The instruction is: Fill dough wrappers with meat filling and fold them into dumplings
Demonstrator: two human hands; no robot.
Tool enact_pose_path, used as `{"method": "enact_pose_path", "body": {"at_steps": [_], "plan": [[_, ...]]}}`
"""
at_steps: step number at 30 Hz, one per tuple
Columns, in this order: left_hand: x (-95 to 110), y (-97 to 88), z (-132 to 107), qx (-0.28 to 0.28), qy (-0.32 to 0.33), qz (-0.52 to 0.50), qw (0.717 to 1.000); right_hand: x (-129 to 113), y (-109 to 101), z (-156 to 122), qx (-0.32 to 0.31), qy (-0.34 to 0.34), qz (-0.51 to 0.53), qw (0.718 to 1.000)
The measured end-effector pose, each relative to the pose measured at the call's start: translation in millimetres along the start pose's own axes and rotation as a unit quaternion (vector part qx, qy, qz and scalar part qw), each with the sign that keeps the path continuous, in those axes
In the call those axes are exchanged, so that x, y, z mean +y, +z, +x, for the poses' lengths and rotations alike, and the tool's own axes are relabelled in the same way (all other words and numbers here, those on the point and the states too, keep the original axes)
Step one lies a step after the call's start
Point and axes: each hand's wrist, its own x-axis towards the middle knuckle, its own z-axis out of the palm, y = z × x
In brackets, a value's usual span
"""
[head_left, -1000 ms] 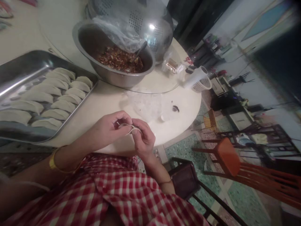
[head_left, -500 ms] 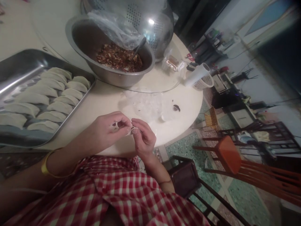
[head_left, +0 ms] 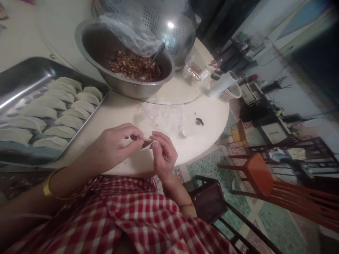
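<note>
White, thin dough wrapper (head_left: 150, 142) folded around brown filling (head_left: 146, 144) is above the near edge of the cream tabletop (head_left: 209, 139), clamped between thumb and fingertips by both left hand (head_left: 112, 146) and right hand (head_left: 164, 157).

metal tray (head_left: 29, 79): cut at left edge | colander (head_left: 182, 40): cut at top | dough wrapper (head_left: 147, 143): partly behind fingers (head_left: 163, 140)

The right grip (head_left: 164, 155) has room rightward over the table (head_left: 196, 143); farther ahead, the bowl (head_left: 129, 88) blocks the way.
</note>
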Motion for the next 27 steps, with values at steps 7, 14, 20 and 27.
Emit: {"method": "enact_pose_path", "body": {"at_steps": [7,14,20,27], "plan": [[0,-0.2,-2,0.011,0.005,0.014,1.0,1,3,-1,0.005,-0.016,-0.022,1.0],[5,-2.2,-7,0.054,0.13,0.019,0.99,-2,4,2,0.024,0.013,-0.003,1.0],[10,-0.3,-12,0.083,0.182,0.061,0.978,0,10,-4,0.048,0.032,0.035,0.998],[11,2.4,-14,0.092,0.193,0.091,0.973,2,13,-10,0.036,0.051,0.027,0.998]]}}
